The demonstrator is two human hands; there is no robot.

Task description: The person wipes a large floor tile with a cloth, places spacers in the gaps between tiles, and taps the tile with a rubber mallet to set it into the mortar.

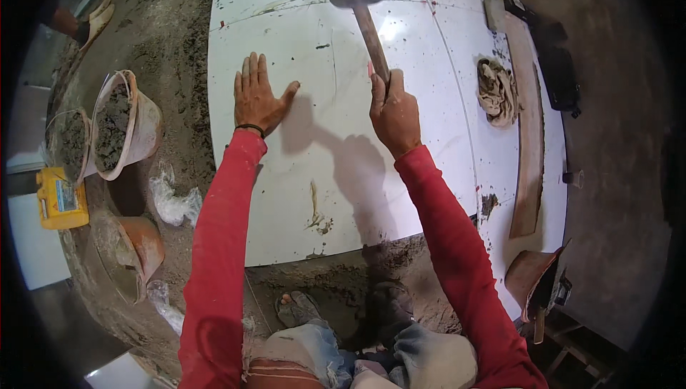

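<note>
Large white floor tiles (pixel 286 228) lie before me, with mortar specks on them and narrow joints between. Flat on a tile near its left edge rests my left hand (pixel 263 103), fingers stretched out and holding nothing. My right hand (pixel 397 117) is wrapped around the wooden handle of a rubber mallet (pixel 371 42). The mallet's dark, rounded head is raised, slightly blurred, and pointing away from me. Its shadow falls on the tile between my hands.
Left, on rough mortar, are a bucket of wet mix (pixel 146 121), a yellow jug (pixel 63 198), an orange bucket (pixel 143 242) and clear plastic (pixel 175 200). Another person's limb (pixel 64 22) shows upper left. Right lie a rag (pixel 496 92), a plank (pixel 527 153) and a brown bucket (pixel 525 275).
</note>
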